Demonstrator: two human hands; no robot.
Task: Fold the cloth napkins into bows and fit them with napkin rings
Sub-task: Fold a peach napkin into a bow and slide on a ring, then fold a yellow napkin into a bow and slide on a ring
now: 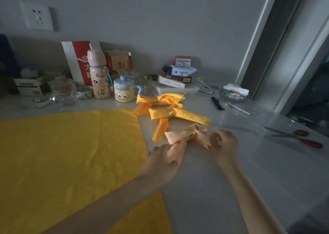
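Note:
A peach napkin bow (178, 135) with a gold ring (190, 133) round its middle lies on the grey table. My left hand (162, 160) grips its lower left tail. My right hand (223, 143) pinches the bow's right wing. Just behind it lie two yellow bows, the nearer one (179, 115) and the farther one (160, 99), each with a gold ring. A large yellow cloth (67, 155) lies spread flat on the left.
Along the wall stand a pink bottle (98, 77), a smiling-face mug (123, 91), glass jars (65, 91), boxes and a wipes pack (179, 70). Red-handled scissors (302, 137) lie at the right, a black comb (217, 103) and a glass dish (234, 94) behind.

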